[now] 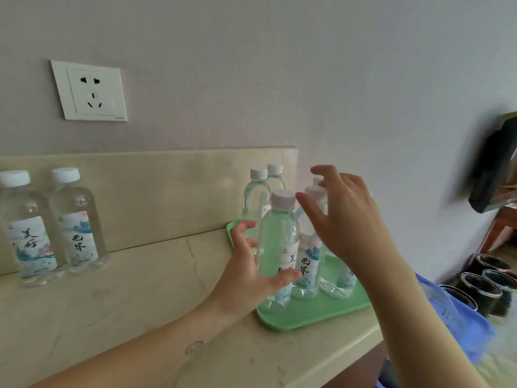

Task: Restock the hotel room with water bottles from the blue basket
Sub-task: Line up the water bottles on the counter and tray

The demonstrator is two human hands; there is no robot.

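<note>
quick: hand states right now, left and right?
Left hand: fingers and thumb curled round the front bottle on the green tray.
Right hand: open, fingers spread, holding nothing.

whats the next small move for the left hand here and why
Probably let the left hand release the front clear plastic water bottle: it already stands upright on the green plastic tray, beside the other bottles, while the open right hand hovers near them.

Free: bare desk (156,275) at frame centre, between the left bottle pair (53,225) and the green tray (316,315).
Blocked: tray crowded with upright bottles, the front bottle (277,236) nearest; backsplash (156,191) behind.
</note>
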